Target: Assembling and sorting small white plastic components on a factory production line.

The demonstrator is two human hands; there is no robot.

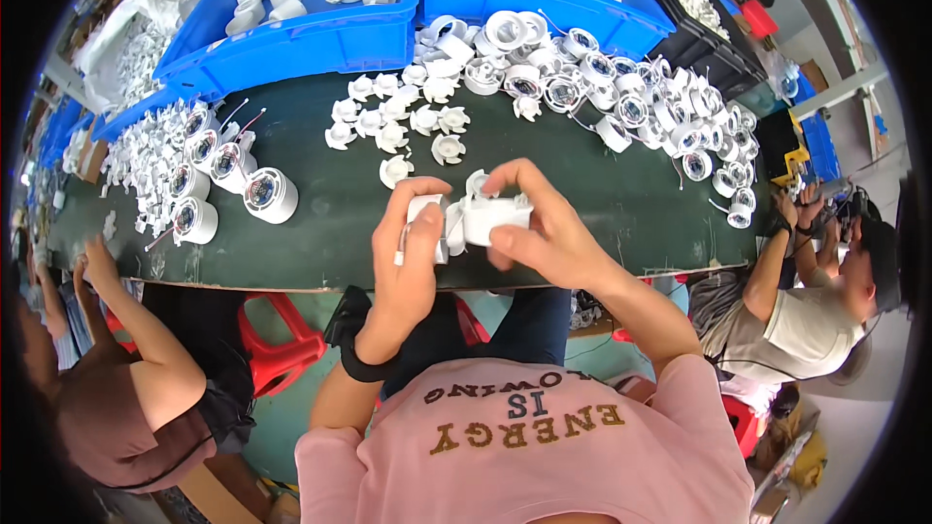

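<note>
- Dark green desk runs across a crowded workshop, seen from above through a fisheye lens that bends its edges
- Two blue plastic bins sit along the far edge of the desk, both filled with white plastic cups
- Small white plastic fan-shaped pieces lie scattered at the middle of the desk, just beyond the hands
- A heap of round white plastic housings with shiny inner parts spreads to the right; a smaller group of the same housings stands to the left
- Left hand is curled closed around a small white plastic piece, with a thin wire hanging below its fingers
- Right hand pinches a white round plastic housing between thumb and fingertips, touching the piece in the left hand
- Both parts are held together above the near edge of the desk, close to the person's chest
- To do this joining well, it seems best to line the two parts up squarely before pressing, keep the wire clear of the seam, and hold a steady pinch so nothing slips
- Another person's bare arm reaches the desk at far left, and a person in a pale shirt sits at right
- A red plastic stool stands under the desk
</note>
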